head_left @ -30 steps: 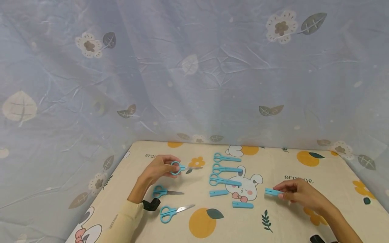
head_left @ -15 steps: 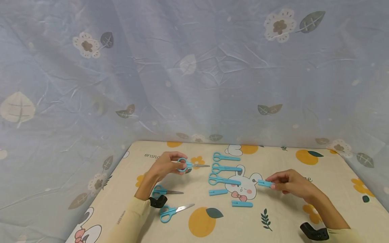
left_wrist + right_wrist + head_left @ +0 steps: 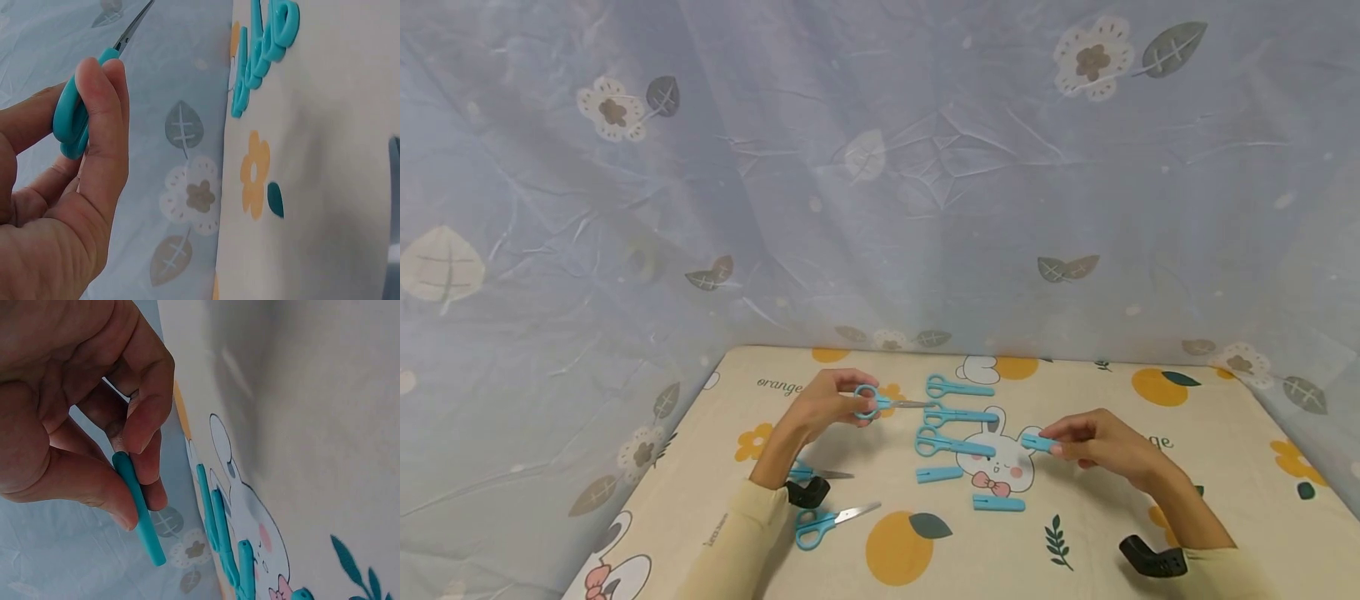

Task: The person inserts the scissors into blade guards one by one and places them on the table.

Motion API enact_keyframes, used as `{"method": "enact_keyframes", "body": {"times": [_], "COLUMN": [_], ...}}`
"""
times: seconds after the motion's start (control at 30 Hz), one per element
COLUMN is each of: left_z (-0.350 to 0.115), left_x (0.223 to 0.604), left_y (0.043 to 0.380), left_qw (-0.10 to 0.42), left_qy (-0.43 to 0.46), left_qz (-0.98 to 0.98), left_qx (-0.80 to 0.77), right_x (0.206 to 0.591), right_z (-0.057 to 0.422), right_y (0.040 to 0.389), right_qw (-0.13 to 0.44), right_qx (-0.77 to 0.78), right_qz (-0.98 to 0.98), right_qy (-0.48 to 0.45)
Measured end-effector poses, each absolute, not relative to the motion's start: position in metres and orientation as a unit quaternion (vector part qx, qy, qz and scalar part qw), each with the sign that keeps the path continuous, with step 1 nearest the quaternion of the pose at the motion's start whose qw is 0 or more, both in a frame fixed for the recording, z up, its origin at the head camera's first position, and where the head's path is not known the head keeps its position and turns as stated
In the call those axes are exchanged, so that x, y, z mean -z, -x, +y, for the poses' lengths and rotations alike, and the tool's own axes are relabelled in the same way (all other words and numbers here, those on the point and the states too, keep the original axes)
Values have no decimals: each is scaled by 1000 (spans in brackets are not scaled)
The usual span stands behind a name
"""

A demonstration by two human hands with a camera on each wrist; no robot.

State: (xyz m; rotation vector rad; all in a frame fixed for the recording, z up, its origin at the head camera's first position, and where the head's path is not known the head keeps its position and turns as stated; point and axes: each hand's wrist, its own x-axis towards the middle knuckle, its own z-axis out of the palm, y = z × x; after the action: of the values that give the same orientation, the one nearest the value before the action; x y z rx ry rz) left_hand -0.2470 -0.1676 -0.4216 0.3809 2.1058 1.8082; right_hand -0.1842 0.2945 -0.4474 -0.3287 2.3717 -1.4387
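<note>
My left hand [image 3: 831, 404] pinches a pair of blue-handled scissors [image 3: 70, 119] by the finger loops, its bare metal blades pointing right in the head view. Opposite it, my right hand [image 3: 1105, 446] pinches a blue scissors cover [image 3: 139, 509] between thumb and fingers, the slotted end facing left toward the blade tips. Both things are held above the table. Between and below the hands lie several covered scissors [image 3: 958, 443] in a column. Two loose covers, one to the left [image 3: 938, 474] and one lower right [image 3: 998, 503], rest in front of them.
Two uncovered scissors lie at the left front: one pair [image 3: 815, 531] fully visible, the other [image 3: 831, 474] partly behind my left wrist. The patterned tablecloth [image 3: 970, 558] ends at a hanging grey-blue curtain [image 3: 880, 250] behind and to the left.
My left hand has moved right and slightly away with the scissors. My right hand has moved left and slightly away with the cover, so the gap between them has narrowed.
</note>
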Motion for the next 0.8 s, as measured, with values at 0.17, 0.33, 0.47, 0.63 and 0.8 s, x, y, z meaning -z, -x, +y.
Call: {"method": "enact_keyframes", "body": {"times": [0.17, 0.33, 0.47, 0.63, 0.8], "left_z": [-158, -150, -144, -137, -131], "left_x": [422, 425, 426, 423, 422], "left_y": [248, 247, 247, 247, 247], "left_qw": [172, 185, 190, 185, 184], "left_qy": [-142, -152, -147, -141, -143], "left_qz": [741, 739, 739, 738, 731], "left_qx": [-633, -630, -629, -634, -642], "right_x": [447, 446, 445, 443, 441], "right_z": [289, 284, 282, 282, 281], "right_y": [186, 189, 192, 193, 194], "right_qw": [167, 167, 167, 163, 161], "right_qx": [505, 505, 504, 507, 514], "right_qz": [838, 838, 838, 838, 834], "right_qy": [119, 123, 125, 118, 119]}}
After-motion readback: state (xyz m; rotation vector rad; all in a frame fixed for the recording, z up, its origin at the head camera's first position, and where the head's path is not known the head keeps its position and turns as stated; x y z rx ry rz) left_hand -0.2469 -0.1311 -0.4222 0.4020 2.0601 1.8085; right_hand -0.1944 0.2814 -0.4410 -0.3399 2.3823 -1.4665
